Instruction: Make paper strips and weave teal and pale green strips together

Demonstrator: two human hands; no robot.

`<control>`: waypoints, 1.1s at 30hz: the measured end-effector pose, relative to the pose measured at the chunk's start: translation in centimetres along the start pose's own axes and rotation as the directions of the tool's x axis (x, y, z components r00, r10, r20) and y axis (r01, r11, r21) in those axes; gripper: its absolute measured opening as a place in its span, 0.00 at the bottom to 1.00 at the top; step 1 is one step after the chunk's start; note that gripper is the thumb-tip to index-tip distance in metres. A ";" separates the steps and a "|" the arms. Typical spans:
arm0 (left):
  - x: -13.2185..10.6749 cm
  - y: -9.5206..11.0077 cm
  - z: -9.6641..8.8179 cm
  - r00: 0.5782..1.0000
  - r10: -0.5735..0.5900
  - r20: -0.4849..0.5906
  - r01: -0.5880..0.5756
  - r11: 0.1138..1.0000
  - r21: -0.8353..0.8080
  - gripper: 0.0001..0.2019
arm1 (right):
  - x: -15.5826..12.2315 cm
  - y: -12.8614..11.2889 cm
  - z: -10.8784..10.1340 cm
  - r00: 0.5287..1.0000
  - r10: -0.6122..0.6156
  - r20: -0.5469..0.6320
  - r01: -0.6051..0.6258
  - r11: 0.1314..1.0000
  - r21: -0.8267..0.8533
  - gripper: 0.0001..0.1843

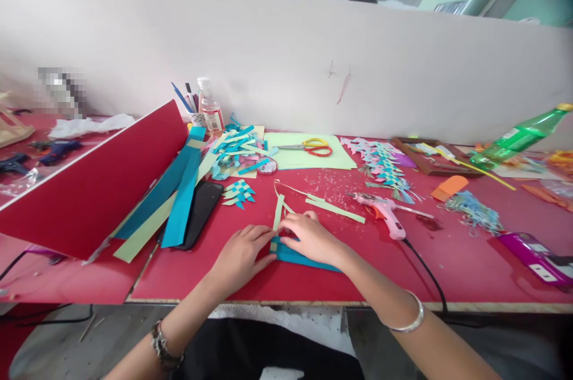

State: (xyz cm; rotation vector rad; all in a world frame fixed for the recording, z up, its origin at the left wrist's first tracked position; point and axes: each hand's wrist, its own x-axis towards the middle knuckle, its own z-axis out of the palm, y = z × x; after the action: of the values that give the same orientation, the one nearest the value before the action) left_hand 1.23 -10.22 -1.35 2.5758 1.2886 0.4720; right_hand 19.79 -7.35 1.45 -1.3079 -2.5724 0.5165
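Observation:
Blue paper strips (304, 258) lie on the red tabletop in front of me, crossed near their left end by a pale green paper strip (278, 211) that points away from me. My left hand (244, 253) grips the left end of these strips between thumb and fingers. From the right, my right hand (308, 235) bends its fingers onto the same crossing, closed on the strips. The fingers partly hide the crossing itself. Just beyond lie loose pale green strips (338, 210). A small woven blue and green piece (239, 192) rests to the left.
A pink glue gun (380, 213) with a black cord lies at right. Scissors (308, 146) rest on green paper sheets (342, 160). Left are a black phone (203, 213), long strips (181, 189) and a red upright panel (102, 183). A green bottle (519, 138) leans at far right.

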 end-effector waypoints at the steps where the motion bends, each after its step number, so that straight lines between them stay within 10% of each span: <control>1: 0.0 0.0 0.1 1.000 -0.004 0.008 0.004 1.000 0.001 0.19 | -0.4 -0.1 0.1 1.000 0.002 -0.021 -0.002 1.000 -0.013 0.09; 8: 0.0 -0.1 -0.1 0.999 0.009 0.040 -0.009 1.000 0.002 0.18 | -3.2 -1.1 2.2 0.989 0.023 -0.143 -0.028 0.999 -0.029 0.19; 33: -0.8 -0.6 -0.6 0.974 0.193 0.115 -0.201 0.978 0.060 0.17 | -4.5 -1.1 4.6 0.943 0.030 -0.332 -0.077 0.989 -0.130 0.07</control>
State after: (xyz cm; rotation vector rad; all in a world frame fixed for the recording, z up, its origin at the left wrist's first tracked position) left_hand 0.08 -10.51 -1.15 2.7614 1.0381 0.3192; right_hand 20.07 -12.62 -2.44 -1.3785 -2.3346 0.1094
